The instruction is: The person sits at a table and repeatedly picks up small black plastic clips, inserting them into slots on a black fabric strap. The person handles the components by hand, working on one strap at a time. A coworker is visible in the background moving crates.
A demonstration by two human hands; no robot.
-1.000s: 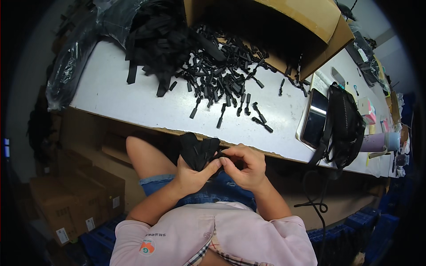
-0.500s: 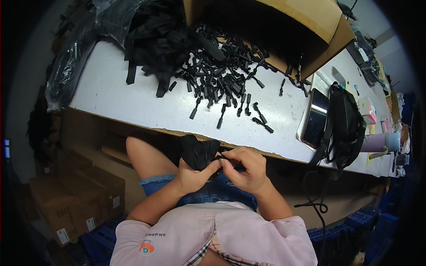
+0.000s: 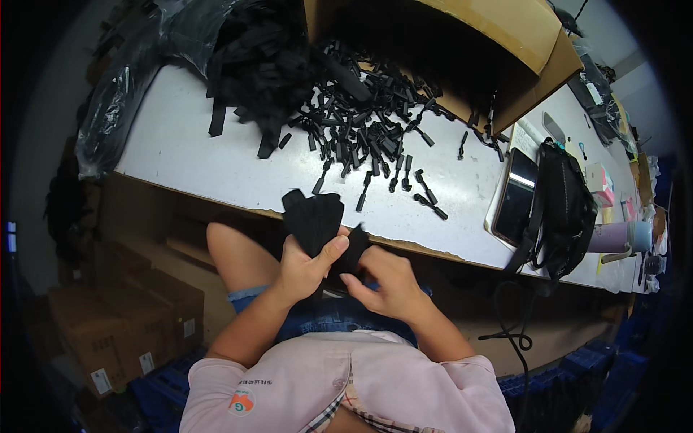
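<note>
A fanned bundle of black fabric strips (image 3: 315,219) is gripped in my left hand (image 3: 302,268), its thumb pressed across the front. The strips' wider ends stick up in front of the table edge. Another black strip (image 3: 352,250) stands between my two hands. My right hand (image 3: 388,283) is curled round the lower part of that strip, thumb on the near side; the other fingertips are partly hidden behind it. Both hands are over my lap.
On the white table (image 3: 180,137) lie many small black pull-tab pieces (image 3: 368,137) and a heap of black strips (image 3: 263,72). An open cardboard box (image 3: 498,32) stands behind. To the right are a phone (image 3: 514,193), a black bag (image 3: 563,209) and a lilac bottle (image 3: 610,238).
My left hand has moved up slightly with the bundle, which now fans taller. My right hand has shifted left and down, and the separate strip now shows between the hands.
</note>
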